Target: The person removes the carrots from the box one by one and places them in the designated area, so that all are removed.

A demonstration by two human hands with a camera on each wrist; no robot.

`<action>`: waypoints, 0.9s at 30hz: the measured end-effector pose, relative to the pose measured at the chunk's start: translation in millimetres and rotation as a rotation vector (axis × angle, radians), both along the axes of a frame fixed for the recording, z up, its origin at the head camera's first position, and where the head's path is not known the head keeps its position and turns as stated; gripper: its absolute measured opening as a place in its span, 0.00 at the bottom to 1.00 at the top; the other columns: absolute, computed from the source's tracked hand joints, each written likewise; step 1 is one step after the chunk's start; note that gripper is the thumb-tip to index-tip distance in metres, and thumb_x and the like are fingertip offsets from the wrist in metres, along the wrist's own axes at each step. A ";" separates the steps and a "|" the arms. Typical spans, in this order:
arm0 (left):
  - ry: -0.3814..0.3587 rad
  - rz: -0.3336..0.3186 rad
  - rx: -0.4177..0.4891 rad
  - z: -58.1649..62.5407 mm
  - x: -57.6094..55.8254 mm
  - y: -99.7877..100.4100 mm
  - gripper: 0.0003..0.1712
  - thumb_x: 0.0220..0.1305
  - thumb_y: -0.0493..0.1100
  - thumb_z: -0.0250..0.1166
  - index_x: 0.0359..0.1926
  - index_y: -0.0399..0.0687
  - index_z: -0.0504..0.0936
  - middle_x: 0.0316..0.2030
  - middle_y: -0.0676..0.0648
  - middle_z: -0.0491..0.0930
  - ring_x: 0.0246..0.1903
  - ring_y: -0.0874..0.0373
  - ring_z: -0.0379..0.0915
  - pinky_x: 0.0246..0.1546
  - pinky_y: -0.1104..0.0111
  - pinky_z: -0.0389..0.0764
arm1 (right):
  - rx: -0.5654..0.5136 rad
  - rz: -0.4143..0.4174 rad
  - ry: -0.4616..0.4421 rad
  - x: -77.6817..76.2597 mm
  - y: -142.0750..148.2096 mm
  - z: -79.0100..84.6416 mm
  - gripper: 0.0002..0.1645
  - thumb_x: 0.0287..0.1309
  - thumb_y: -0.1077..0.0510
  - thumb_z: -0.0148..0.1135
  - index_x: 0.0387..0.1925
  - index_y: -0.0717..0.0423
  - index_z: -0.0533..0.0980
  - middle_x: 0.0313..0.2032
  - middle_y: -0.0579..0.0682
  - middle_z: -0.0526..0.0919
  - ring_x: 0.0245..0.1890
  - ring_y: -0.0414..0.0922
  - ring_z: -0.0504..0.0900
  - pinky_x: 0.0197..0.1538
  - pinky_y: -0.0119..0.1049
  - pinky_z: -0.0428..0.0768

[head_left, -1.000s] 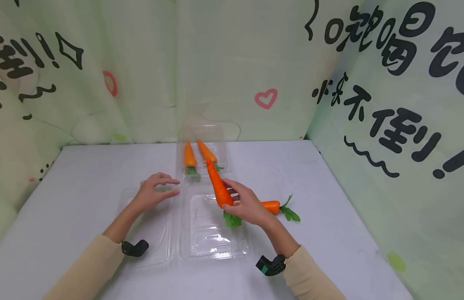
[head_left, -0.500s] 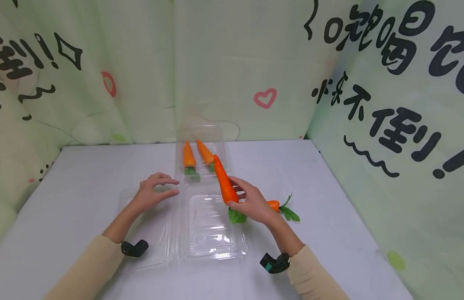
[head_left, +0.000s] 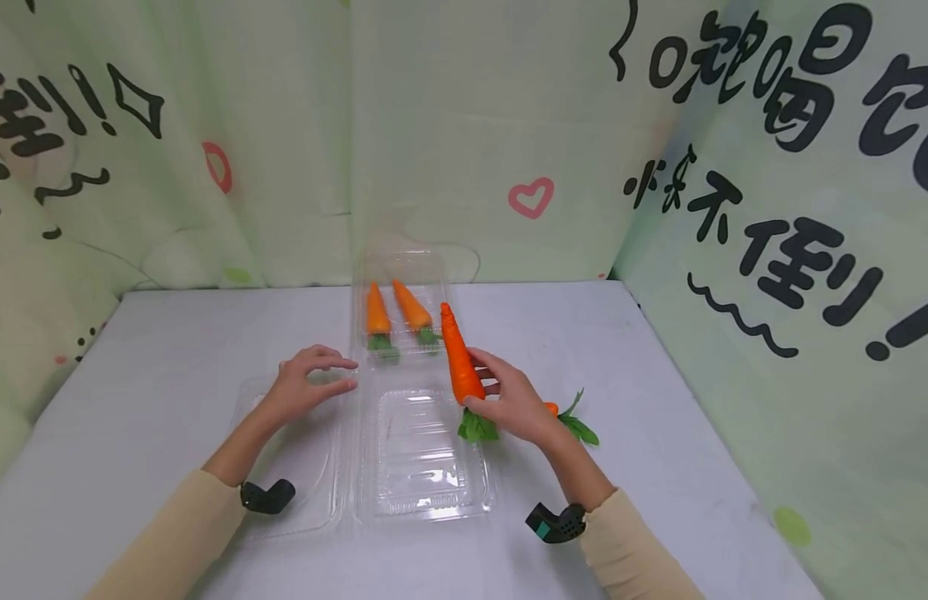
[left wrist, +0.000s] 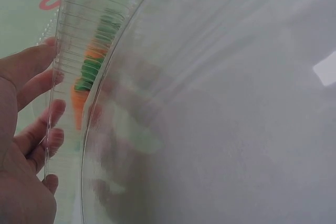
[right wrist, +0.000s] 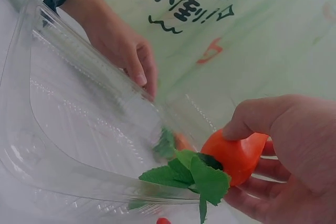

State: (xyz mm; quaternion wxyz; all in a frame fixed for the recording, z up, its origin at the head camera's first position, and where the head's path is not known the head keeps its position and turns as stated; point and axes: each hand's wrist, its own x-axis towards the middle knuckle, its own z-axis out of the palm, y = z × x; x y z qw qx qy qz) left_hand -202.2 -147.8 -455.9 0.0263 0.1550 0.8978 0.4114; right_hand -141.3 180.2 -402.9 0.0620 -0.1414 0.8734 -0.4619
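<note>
My right hand (head_left: 512, 406) grips an orange toy carrot (head_left: 460, 358) near its leafy end, tip pointing away. The carrot is over the right edge of an open clear plastic clamshell box (head_left: 419, 454). In the right wrist view its green leaves (right wrist: 189, 174) overlap the box rim. My left hand (head_left: 308, 385) is at the far end of the box's left half (head_left: 314, 475), fingers bent and thumb apart from them. Through clear plastic, the left wrist view shows its fingertips (left wrist: 55, 114); contact with the rim is unclear. Another carrot (head_left: 576, 421) lies on the right, partly hidden by my right hand.
Behind the open box stands a second clear plastic box (head_left: 366, 267) with two carrots (head_left: 411, 306) in it. The white table (head_left: 644, 500) meets printed cloth walls (head_left: 464, 125) at the back and sides.
My right hand has moved a little right and away with its carrot, covering more of the carrot lying on the table. The left hand has stayed in place.
</note>
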 end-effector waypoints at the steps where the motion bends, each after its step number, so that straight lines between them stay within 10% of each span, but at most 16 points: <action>1: 0.001 -0.001 0.002 0.2 0.0 -0.5 0.22 0.57 0.53 0.70 0.51 0.52 0.85 0.53 0.41 0.75 0.58 0.44 0.65 0.59 0.43 0.52 | 0.002 -0.003 0.001 -0.4 0.0 0.3 0.41 0.57 0.60 0.63 0.71 0.54 0.60 0.61 0.56 0.74 0.56 0.54 0.76 0.56 0.47 0.79; 27: -0.007 0.003 -0.004 -1.5 -1.6 -0.3 0.21 0.57 0.54 0.70 0.50 0.53 0.85 0.53 0.43 0.76 0.59 0.44 0.65 0.61 0.40 0.51 | 0.024 -0.028 -0.012 -2.3 9.3 0.5 0.41 0.56 0.61 0.61 0.71 0.54 0.60 0.61 0.57 0.73 0.56 0.53 0.76 0.56 0.47 0.79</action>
